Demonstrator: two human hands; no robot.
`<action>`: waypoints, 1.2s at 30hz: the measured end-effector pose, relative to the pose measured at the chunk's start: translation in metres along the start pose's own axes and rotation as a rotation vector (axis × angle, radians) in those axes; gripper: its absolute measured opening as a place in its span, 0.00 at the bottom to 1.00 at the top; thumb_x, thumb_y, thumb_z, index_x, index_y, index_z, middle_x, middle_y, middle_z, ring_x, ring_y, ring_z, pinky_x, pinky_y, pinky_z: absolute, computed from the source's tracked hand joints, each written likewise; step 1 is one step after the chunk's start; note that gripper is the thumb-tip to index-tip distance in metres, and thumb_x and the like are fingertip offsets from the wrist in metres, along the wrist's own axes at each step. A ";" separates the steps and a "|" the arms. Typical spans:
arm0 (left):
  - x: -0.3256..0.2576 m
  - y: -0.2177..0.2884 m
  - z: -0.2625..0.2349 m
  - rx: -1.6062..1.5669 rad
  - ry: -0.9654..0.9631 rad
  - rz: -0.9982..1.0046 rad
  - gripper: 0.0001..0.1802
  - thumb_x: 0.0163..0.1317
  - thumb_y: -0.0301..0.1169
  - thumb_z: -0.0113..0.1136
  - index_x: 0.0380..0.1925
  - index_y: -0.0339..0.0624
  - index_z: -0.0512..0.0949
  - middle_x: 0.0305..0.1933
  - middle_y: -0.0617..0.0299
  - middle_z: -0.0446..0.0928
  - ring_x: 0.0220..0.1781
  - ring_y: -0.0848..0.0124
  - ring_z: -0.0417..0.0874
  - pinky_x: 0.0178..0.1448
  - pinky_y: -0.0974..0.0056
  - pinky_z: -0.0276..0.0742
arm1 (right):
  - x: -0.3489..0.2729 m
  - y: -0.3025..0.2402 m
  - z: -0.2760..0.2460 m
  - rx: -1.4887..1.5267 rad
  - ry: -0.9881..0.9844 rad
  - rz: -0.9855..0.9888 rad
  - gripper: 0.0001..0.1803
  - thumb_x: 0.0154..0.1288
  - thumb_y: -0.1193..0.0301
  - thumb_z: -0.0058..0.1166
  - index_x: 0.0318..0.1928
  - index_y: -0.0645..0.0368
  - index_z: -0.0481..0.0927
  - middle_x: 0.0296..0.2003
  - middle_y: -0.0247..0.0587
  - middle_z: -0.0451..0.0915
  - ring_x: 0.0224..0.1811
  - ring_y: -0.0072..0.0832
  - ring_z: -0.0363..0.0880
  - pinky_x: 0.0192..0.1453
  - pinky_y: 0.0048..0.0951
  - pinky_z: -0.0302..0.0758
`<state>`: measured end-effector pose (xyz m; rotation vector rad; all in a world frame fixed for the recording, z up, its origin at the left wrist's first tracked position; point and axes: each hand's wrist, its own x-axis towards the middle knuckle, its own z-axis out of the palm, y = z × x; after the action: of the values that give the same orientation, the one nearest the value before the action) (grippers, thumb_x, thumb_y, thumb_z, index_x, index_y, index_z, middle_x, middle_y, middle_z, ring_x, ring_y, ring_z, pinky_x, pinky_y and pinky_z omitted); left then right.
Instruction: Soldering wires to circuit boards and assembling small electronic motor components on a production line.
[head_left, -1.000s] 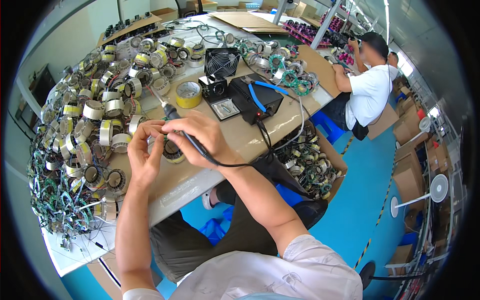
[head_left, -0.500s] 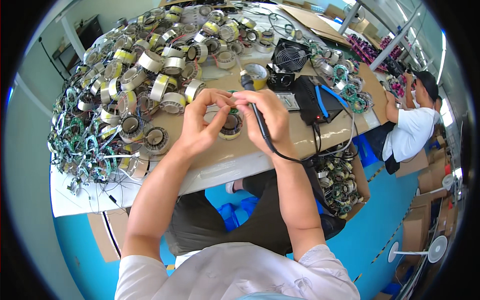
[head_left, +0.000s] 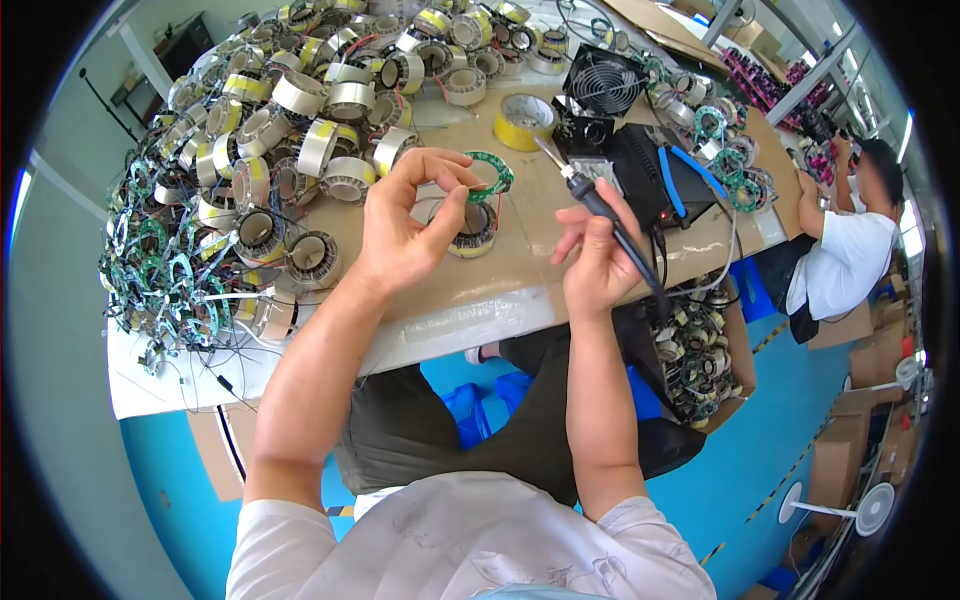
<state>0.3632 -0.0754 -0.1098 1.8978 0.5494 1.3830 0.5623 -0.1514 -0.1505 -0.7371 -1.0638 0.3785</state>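
Two bare hands are at work above a counter [head_left: 425, 347], as seen in the head view. The left hand [head_left: 412, 215] has its grip pinched, thumb against fingertips, on the left edge of a green ring board [head_left: 507, 180]; the board is raised above a wound ring core [head_left: 475, 245] (whether the two touch cannot be told). The right hand [head_left: 603, 250] has its grip closed on the handle of a soldering iron [head_left: 605, 208], some fingers partly spread; the metal tip points up and to the left, apart from the board. In judgement, good handling keeps the board by its rim, skin clear of any hot joint, with the left wrist steady and each touch of the tip brief. Bare brown sheet [head_left: 535, 265] between the hands offers the openest approach. On the left, heaped ring cores [head_left: 260, 130] crowd close; beyond the tip stands a yellow tape roll [head_left: 520, 138], and rightward a black box [head_left: 640, 195] carrying blue-handled pliers [head_left: 670, 180]. These bound the iron's swing, so a short, low path seems safest. Nearest the body, the pale front edge leaves little margin for dropped parts.
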 end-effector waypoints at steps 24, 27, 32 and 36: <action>0.002 0.002 -0.003 -0.012 0.008 0.005 0.03 0.58 0.17 0.58 0.30 0.35 0.76 0.39 0.53 0.85 0.57 0.61 0.80 0.64 0.56 0.73 | -0.005 -0.002 -0.011 0.132 0.000 0.043 0.17 0.79 0.67 0.43 0.52 0.69 0.76 0.28 0.44 0.80 0.18 0.22 0.72 0.17 0.24 0.71; 0.002 0.004 -0.003 0.002 0.001 0.015 0.03 0.58 0.17 0.59 0.30 0.35 0.76 0.39 0.55 0.85 0.57 0.60 0.81 0.64 0.56 0.73 | -0.005 -0.003 -0.011 0.127 -0.002 0.041 0.16 0.79 0.67 0.43 0.51 0.69 0.76 0.28 0.45 0.80 0.18 0.22 0.72 0.17 0.24 0.71; 0.003 0.003 -0.003 0.016 0.002 0.021 0.03 0.57 0.17 0.59 0.30 0.35 0.76 0.39 0.56 0.85 0.57 0.60 0.81 0.64 0.55 0.73 | -0.004 -0.002 -0.010 0.118 0.007 0.055 0.16 0.78 0.68 0.44 0.51 0.69 0.77 0.26 0.44 0.79 0.17 0.22 0.72 0.17 0.23 0.70; 0.003 0.002 -0.004 0.023 0.002 0.024 0.03 0.57 0.17 0.59 0.30 0.35 0.77 0.39 0.56 0.85 0.57 0.60 0.81 0.64 0.55 0.73 | -0.004 -0.003 -0.008 0.116 0.015 0.053 0.15 0.78 0.68 0.44 0.50 0.69 0.77 0.25 0.43 0.79 0.17 0.21 0.71 0.17 0.23 0.70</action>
<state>0.3603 -0.0735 -0.1063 1.9274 0.5476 1.4002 0.5676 -0.1587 -0.1536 -0.6650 -1.0012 0.4757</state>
